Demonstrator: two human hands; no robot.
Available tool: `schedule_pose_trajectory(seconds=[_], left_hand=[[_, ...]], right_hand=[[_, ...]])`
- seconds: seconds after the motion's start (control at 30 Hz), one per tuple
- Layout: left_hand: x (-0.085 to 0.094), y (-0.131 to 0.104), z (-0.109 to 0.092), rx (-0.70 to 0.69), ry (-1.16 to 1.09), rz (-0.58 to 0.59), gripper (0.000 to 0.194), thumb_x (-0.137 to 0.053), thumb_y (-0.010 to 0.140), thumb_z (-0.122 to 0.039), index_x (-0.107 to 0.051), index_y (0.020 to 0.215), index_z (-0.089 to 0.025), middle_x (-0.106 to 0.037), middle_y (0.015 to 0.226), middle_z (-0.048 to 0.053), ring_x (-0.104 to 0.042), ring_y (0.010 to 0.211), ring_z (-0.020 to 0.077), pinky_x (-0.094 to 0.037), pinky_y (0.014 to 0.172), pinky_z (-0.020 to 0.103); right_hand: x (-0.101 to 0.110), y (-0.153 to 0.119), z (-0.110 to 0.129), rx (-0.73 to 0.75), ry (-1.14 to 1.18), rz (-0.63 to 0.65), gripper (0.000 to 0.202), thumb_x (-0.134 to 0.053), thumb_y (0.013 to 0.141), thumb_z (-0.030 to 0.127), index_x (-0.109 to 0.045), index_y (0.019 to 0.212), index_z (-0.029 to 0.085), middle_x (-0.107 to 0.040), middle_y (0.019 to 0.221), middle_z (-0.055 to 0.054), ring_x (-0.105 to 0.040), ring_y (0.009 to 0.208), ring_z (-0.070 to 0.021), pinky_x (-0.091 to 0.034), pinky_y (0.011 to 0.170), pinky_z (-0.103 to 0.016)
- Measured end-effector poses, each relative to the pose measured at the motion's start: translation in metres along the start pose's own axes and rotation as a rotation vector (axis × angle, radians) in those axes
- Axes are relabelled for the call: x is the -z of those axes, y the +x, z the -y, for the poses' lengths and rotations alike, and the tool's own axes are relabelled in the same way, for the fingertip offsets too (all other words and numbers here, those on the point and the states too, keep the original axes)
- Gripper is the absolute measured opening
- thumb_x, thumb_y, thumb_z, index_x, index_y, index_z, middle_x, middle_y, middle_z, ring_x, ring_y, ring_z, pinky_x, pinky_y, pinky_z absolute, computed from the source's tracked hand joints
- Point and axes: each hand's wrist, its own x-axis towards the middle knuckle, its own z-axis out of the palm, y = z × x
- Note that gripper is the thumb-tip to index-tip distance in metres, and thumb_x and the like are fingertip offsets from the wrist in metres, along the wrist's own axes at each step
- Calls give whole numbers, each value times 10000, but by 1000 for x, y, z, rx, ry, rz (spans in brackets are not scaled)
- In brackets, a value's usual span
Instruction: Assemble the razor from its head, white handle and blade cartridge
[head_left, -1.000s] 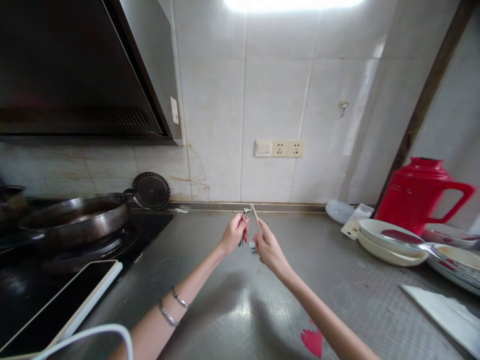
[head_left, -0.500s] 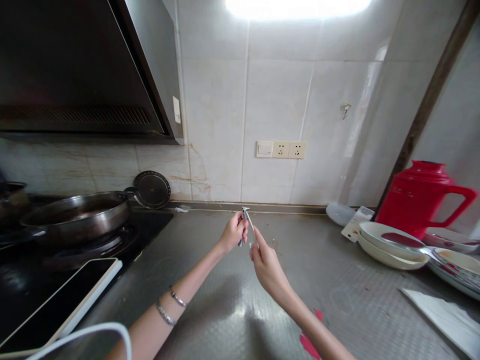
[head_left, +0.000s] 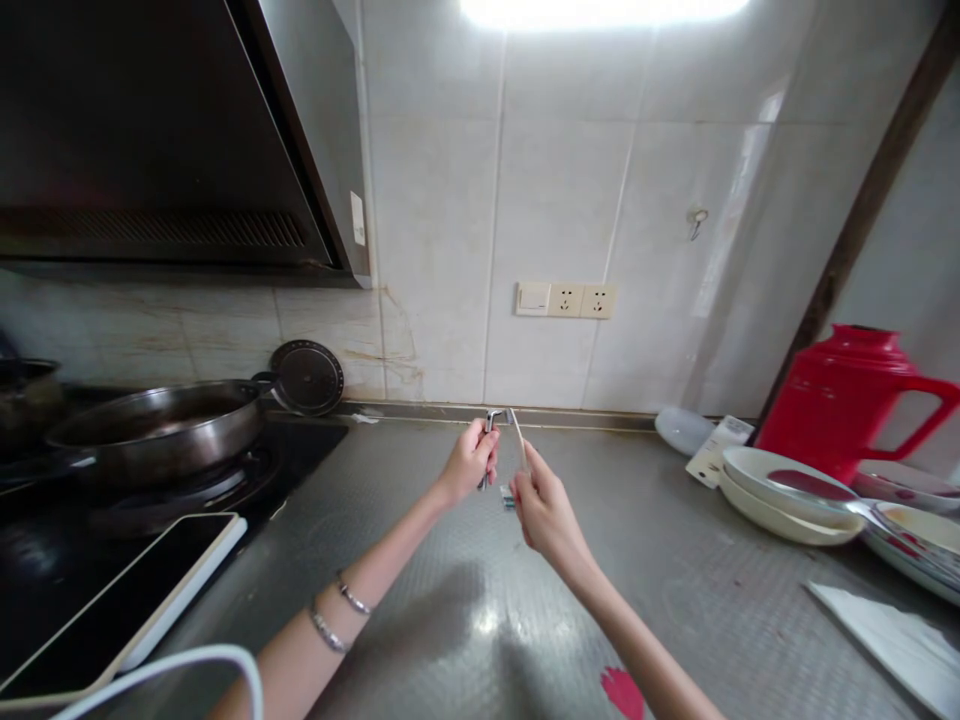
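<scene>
Above the middle of the counter, my left hand [head_left: 472, 460] is closed around the handle of a small silver metal tool [head_left: 490, 421], which looks like a razor. Its head sticks out sideways to the right at the top. Just right of it, my right hand [head_left: 546, 505] pinches a thin whitish stick [head_left: 519, 428] that points upward. The stick's tip is at the tool's head; whether they touch I cannot tell. A small clear and teal piece [head_left: 508, 497] shows beside my right fingers, partly hidden.
On the left are a steel pan [head_left: 161, 430] on the stove and a phone [head_left: 127, 600] with a white cable [head_left: 202, 655]. On the right stand a red thermos jug [head_left: 832, 400], stacked plates [head_left: 780, 515] and white paper [head_left: 889, 640]. A red patch [head_left: 621, 690] marks the counter.
My right hand has moved a little to the right, and the stick now stands more upright. The tool's head has turned to point right. The small clear and teal piece shows more.
</scene>
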Motion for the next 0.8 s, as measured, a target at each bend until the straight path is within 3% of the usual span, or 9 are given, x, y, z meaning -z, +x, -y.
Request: schedule_pose_trajectory(seconds=[0.13, 0.33, 0.5, 0.67, 0.8], left_hand=[[-2, -2, -4, 19, -16, 9, 241, -471, 794, -411, -392, 815, -185, -369, 562, -91, -329, 366, 26, -366, 328, 148], [0, -1, -5, 6, 27, -11, 245, -459, 800, -421, -389, 804, -186, -371, 552, -94, -330, 342, 22, -334, 317, 143], [1, 0, -3, 12, 31, -11, 243, -464, 795, -415, -393, 814, -184, -368, 559, -91, -324, 358, 23, -347, 318, 141], [1, -2, -4, 19, 63, -9, 232, -438, 812, -406, -383, 795, -181, -371, 546, -91, -340, 338, 24, -336, 303, 140], [0, -1, -5, 19, 34, -13, 241, -456, 805, -413, -391, 798, -181, -382, 552, -89, -344, 341, 26, -346, 307, 144]], right_hand=[[1, 11, 6, -24, 5, 29, 564, -369, 771, 285, -352, 1319, 153, -351, 497, 93, -260, 327, -50, -221, 306, -154], [0, 0, -4, 51, -28, 17, 575, -352, 809, 262, -278, 1367, 142, -378, 553, 71, -295, 393, -58, -253, 363, -160], [3, 9, -8, 182, -216, -62, 560, -336, 794, 222, -330, 1341, 106, -417, 545, 53, -340, 435, -83, -287, 407, -180], [-3, 4, -12, 300, -433, -62, 593, -286, 801, 189, -246, 1371, 31, -480, 555, 19, -417, 483, -113, -335, 465, -206], [1, 5, -6, 341, -575, -97, 595, -259, 801, 152, -215, 1385, 48, -524, 610, -14, -436, 500, -127, -373, 487, -228]])
